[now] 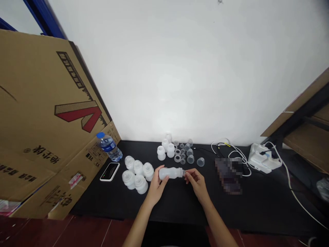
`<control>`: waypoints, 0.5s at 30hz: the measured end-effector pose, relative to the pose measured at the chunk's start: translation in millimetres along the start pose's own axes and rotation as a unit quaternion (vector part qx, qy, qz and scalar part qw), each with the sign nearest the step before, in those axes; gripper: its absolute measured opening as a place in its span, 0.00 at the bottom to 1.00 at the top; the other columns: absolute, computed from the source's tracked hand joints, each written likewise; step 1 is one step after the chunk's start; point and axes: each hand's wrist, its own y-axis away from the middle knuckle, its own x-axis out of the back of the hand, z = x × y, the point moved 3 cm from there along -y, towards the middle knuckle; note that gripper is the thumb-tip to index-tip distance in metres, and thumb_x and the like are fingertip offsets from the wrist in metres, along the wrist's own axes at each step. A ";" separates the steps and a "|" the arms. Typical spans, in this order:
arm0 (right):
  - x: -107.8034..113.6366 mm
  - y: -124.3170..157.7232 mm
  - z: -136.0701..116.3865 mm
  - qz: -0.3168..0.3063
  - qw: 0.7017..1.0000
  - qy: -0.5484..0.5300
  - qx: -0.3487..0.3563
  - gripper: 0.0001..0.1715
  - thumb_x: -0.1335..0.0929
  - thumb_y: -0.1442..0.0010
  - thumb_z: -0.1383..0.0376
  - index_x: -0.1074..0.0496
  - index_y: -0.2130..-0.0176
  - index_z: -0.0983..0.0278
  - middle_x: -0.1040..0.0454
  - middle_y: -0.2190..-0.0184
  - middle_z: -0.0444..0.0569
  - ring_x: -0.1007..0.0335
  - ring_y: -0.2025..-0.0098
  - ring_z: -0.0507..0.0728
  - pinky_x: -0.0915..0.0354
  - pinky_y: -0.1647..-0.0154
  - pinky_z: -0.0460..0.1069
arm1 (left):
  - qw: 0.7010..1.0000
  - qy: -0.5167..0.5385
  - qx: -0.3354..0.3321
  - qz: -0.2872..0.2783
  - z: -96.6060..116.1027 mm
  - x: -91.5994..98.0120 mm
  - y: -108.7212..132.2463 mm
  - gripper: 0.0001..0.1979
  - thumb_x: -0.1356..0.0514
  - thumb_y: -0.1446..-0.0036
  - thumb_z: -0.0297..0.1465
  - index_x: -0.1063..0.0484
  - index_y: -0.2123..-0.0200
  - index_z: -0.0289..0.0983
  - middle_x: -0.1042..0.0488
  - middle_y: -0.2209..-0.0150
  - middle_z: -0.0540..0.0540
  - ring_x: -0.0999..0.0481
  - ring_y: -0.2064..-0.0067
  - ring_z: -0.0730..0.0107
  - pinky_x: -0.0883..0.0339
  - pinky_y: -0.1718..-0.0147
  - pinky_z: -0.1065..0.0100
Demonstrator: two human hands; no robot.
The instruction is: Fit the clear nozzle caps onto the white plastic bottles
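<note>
While five capped white plastic bottles [141,184] look done, left hand [155,187] grips a frosted bottle [170,173] over the black surface [177,209], right hand [198,183] pinching its clear tip [183,172] (loose clear domed caps [190,159] remain).

The cardboard box [43,127] is showing "V6" [88,157] and "V3" [97,164] low down, and a circled R [27,150] beside large Chinese characters [45,154]. The water bottle [115,155] is wearing a blue label [109,145], its print too small to read.
</note>
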 end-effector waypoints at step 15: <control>2.4 2.6 6.6 -0.020 0.999 0.049 0.002 0.19 0.22 0.37 0.48 0.16 0.59 0.60 0.19 0.66 0.49 0.25 0.66 0.58 0.29 0.67 0.50 | 1.000 -0.016 0.018 0.018 1.6 2.9 2.2 0.38 0.44 0.29 0.54 0.48 0.23 0.46 0.29 0.35 0.36 0.24 0.40 0.50 0.29 0.40 0.49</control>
